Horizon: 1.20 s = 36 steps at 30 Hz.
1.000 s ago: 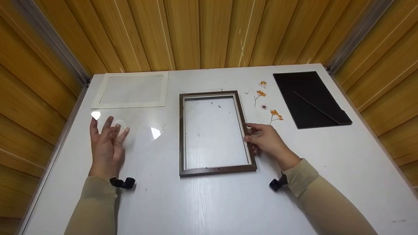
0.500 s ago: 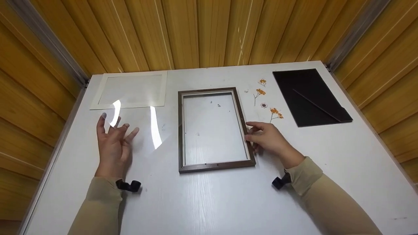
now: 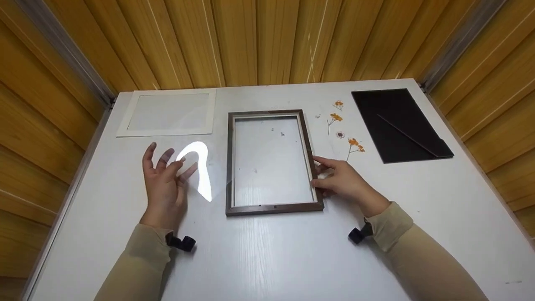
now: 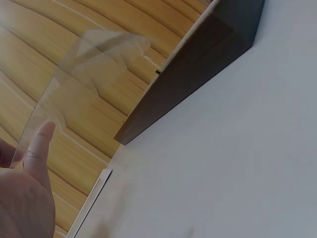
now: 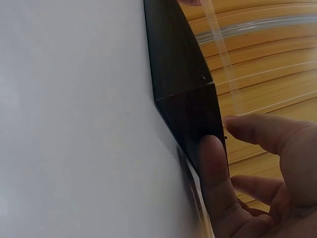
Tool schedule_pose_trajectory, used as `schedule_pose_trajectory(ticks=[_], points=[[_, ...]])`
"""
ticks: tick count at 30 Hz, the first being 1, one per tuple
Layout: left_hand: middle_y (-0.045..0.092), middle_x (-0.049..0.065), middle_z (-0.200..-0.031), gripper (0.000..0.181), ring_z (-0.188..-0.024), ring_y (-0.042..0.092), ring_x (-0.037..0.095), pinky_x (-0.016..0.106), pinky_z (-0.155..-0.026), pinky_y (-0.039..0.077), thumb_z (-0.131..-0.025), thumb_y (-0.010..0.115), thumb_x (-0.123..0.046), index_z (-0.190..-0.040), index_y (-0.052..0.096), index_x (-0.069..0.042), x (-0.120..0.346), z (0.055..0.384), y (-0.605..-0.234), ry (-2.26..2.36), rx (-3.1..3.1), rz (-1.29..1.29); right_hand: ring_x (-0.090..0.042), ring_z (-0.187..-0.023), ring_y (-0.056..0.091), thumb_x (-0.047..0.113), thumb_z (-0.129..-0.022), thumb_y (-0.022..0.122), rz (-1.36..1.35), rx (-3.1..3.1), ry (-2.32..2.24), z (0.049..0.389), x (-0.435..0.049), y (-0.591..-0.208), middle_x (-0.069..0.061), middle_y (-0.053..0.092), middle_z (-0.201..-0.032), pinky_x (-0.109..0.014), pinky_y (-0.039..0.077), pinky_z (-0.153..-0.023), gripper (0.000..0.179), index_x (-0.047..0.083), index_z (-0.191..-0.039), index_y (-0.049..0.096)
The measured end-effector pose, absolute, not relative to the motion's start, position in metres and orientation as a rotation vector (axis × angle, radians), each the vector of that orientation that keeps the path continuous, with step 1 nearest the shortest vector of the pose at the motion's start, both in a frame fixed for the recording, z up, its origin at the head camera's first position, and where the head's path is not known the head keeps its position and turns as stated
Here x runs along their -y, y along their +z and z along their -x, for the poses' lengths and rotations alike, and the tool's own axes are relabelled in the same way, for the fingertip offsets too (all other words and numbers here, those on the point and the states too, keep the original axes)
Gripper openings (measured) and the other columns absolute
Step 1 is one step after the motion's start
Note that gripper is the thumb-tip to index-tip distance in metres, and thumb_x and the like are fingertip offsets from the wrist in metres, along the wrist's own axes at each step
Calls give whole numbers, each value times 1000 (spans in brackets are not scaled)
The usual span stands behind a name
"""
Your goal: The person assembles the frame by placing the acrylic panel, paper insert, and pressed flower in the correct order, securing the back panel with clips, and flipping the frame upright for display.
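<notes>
Leftmost in the head view, the left hand (image 3: 165, 182) has shifted right toward the frame (image 3: 276, 207) since the earlier view, and the glare on its clear sheet (image 3: 205, 177) has slid along and bent into an arch; the right hand (image 3: 340, 177) looks much as it did. The left hand pinches the sheet near its outer edge, thumb on one side and fingers behind, holding it raised left of centre, its far part seeming to reach over the frame's left bar; whether they touch, I cannot tell. The right hand grips the frame's right bar at the centre of the view. Judging by its thinness and curved glare, the sheet should be light, springy and easily smudged or creased, so opposite edges are the place to hold it; slick faces could slip from a loose pinch. The frame looks stiff and moderately light, best steadied by its outer sides. Its raised bars could catch the sheet's edge. Open surface (image 3: 259, 255) lies along the bottom of the view, while the mat (image 3: 167, 132) at upper left and the delicate flowers (image 3: 335, 117) and board (image 3: 376, 125) at upper right limit sideways room.
</notes>
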<state>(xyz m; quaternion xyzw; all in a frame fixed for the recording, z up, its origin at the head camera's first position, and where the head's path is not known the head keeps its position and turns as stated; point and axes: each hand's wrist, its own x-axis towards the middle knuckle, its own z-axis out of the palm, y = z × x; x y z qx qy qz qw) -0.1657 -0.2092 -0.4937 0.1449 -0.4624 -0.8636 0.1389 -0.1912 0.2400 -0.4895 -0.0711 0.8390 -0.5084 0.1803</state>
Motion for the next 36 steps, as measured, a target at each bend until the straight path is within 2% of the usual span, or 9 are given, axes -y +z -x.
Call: schedule_pose_trajectory(ticks=[4,7,13,17,21,29,31,33,36], points=[[49,7,-151,83,-129,68,30,37,-93,73,-108,56,13,-170,29,-37,191,164,-493,-2497,1406,-426,-9,-83,71,9,-96,87,217,-2440,-1404,190,-241,-490,-26,69,-134,-22,63,-71,82,0,-168,49],[49,7,-149,85,-129,67,32,40,-94,73,-107,57,13,-172,28,-35,178,162,-494,-2518,1402,-425,-8,-90,69,12,-96,88,204,-2495,-1377,190,-240,-492,-23,70,-133,-18,58,-73,79,0,-166,54],[50,13,-151,87,-118,71,26,31,-84,73,-106,58,13,-174,26,-31,158,160,-501,-2515,1436,-408,-8,-91,68,12,-95,89,216,-2519,-1378,189,-240,-495,-24,71,-131,-17,56,-71,77,-2,-163,56],[51,12,-150,85,-110,70,20,21,-73,64,-106,60,12,-171,29,-33,150,160,-506,-2518,1442,-417,-8,-90,68,11,-95,89,233,-2515,-1377,189,-240,-498,-25,71,-131,-17,56,-70,78,-3,-163,55],[53,8,-149,82,-106,68,17,18,-65,53,-106,63,8,-167,33,-38,149,158,-508,-2491,1459,-447,-7,-88,68,10,-95,89,239,-2499,-1388,190,-239,-497,-25,70,-131,-17,57,-70,78,-3,-164,54],[52,7,-148,82,-105,63,15,19,-72,47,-107,64,5,-169,30,-36,150,157,-506,-2436,1511,-440,-7,-84,68,13,-96,89,238,-2485,-1402,190,-236,-494,-24,69,-132,-20,60,-68,80,-1,-165,53],[52,7,-148,82,-106,63,16,19,-75,52,-106,63,5,-169,30,-35,149,157,-505,-2435,1493,-462,-8,-85,68,12,-95,89,240,-2489,-1399,190,-236,-494,-24,69,-132,-19,60,-69,80,-1,-165,53],[52,7,-147,82,-107,63,16,22,-83,64,-106,63,7,-170,30,-35,149,157,-505,-2444,1466,-471,-8,-86,69,11,-96,89,246,-2488,-1398,190,-236,-494,-25,69,-132,-19,61,-69,79,-2,-165,53],[49,8,-147,84,-107,63,15,39,-97,73,-106,61,8,-172,27,-33,147,157,-505,-2468,1438,-456,-7,-85,69,9,-96,88,242,-2479,-1413,189,-237,-493,-25,69,-132,-19,62,-68,79,-1,-165,53]])
